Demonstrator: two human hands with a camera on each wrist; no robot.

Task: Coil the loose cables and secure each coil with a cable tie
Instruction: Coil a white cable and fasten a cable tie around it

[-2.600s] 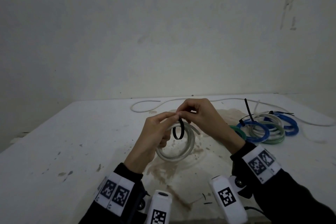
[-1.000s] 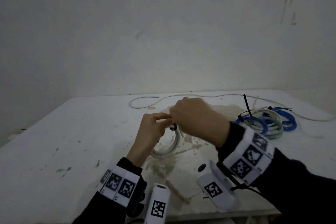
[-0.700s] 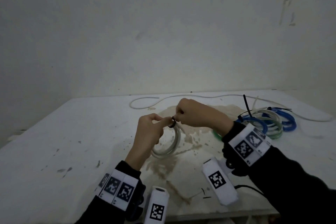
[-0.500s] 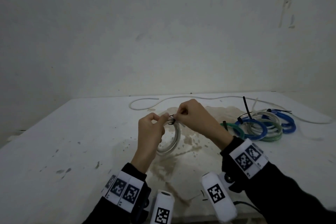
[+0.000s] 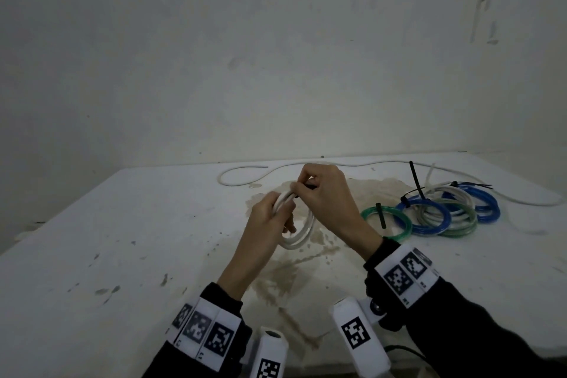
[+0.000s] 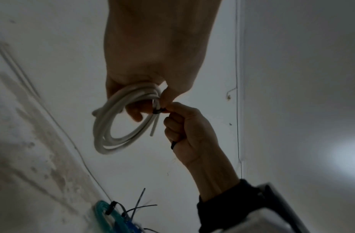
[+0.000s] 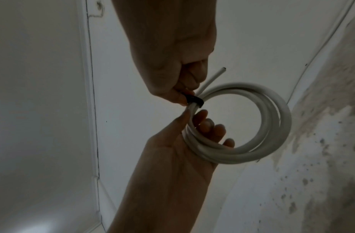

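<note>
1. Head view: the white round plastic cable coil (image 5: 299, 225) is gripped above the table by the curled left hand (image 5: 270, 218).
2. Just right, the black plastic cable tie (image 7: 194, 99) is pinched by the right hand (image 5: 325, 193), its tail running rightward into that nearer fist.

No readable words, brand names or numbers appear in any view. The only sign-like marks are black-and-white square code patterns, which carry no letters. In the head view, three of these squares sit side by side on the white band (image 5: 205, 335) around the left wrist, and two more on the white band (image 5: 406, 274) around the right wrist. One square each is printed on the left wrist camera housing (image 5: 270, 357) and the right wrist camera housing (image 5: 358, 333). Tiny dark marks beneath the squares on both bands may be small printed characters, but they are too small and blurred to read.
</note>
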